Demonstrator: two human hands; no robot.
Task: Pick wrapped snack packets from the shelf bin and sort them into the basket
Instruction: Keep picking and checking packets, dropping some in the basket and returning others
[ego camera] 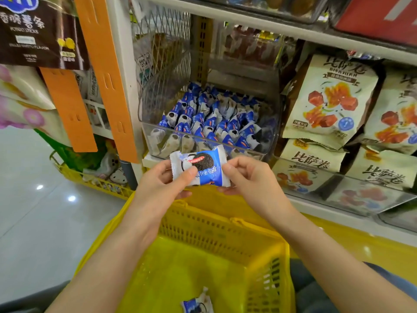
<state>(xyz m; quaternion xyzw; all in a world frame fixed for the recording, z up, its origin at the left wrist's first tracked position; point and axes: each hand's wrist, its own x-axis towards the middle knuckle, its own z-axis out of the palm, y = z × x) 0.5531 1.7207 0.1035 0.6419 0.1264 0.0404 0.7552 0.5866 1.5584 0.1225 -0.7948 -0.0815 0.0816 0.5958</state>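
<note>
Snack packet [203, 169], blue and white with a dark cookie printed on it, is up in mid-air between both hands, above the yellow basket [225, 224]. Left hand [162, 179] has its grip pinched on the packet's 9 o'clock end, thumb on its face; right hand [246, 177] pinches the 3 o'clock end. At 12 o'clock from the packet, the clear shelf bin [144, 105] holds a heap of matching packets. Down at 6 o'clock, a second packet [197, 303] lies on the basket floor. Cream snack bags [327, 98] stack at the bin's 3 o'clock.
</note>
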